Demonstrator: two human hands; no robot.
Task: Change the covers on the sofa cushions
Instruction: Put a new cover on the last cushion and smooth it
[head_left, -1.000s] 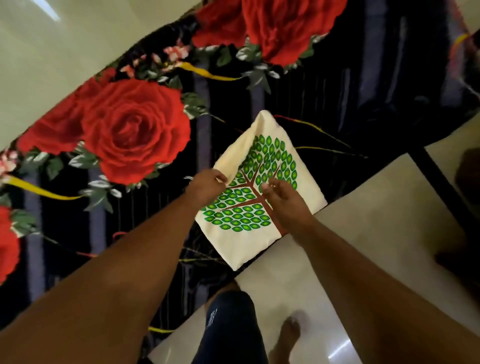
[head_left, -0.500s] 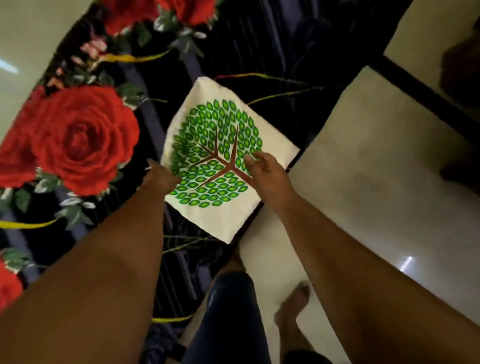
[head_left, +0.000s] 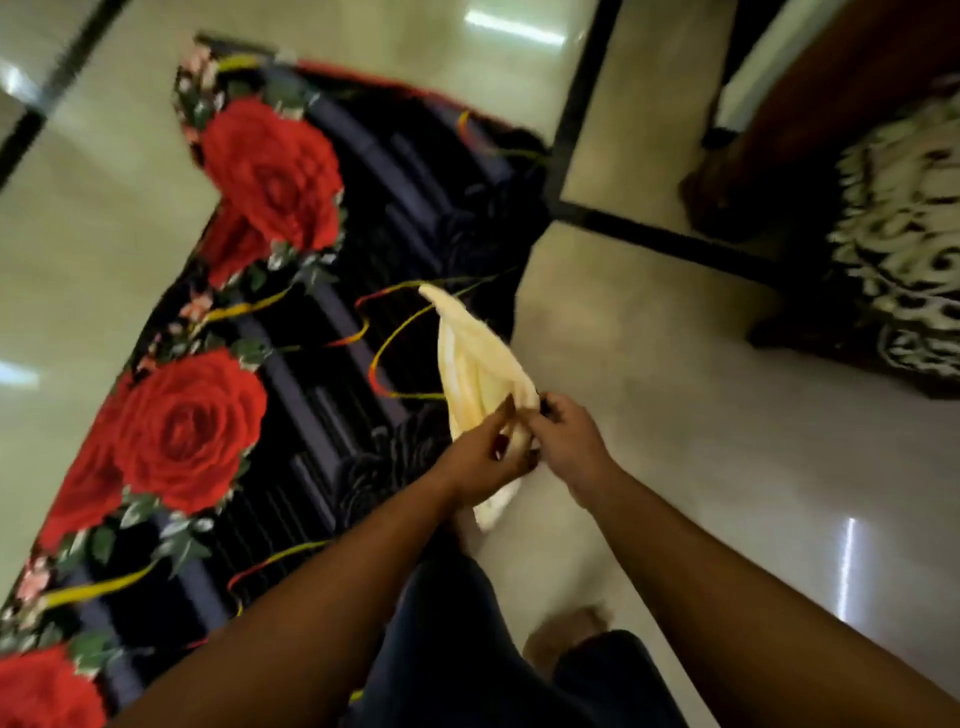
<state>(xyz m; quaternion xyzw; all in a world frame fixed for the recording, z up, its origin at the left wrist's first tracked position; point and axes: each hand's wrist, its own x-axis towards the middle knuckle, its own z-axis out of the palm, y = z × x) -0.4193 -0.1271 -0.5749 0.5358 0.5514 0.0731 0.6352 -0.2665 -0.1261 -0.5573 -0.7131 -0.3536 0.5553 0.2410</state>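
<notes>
A cream cushion cover (head_left: 475, 364) hangs folded and limp in the air above the edge of the dark rug (head_left: 363, 234); its green tree print is turned out of sight. My left hand (head_left: 485, 449) and my right hand (head_left: 563, 436) meet at its lower part, and both pinch the cloth between thumb and fingers. One corner of the cover points up and away from me, and a short end dangles below my hands.
The dark rug with large red roses (head_left: 182, 426) covers the floor to my left. Glossy pale floor tiles (head_left: 727, 441) lie to the right. A black-and-white patterned cloth on a piece of furniture (head_left: 904, 249) stands at the far right. My legs and a bare foot (head_left: 566, 636) are below.
The cover lay flat on the rug with its tree print up; both hands have picked it up and folded it. My view has swung to the right.
</notes>
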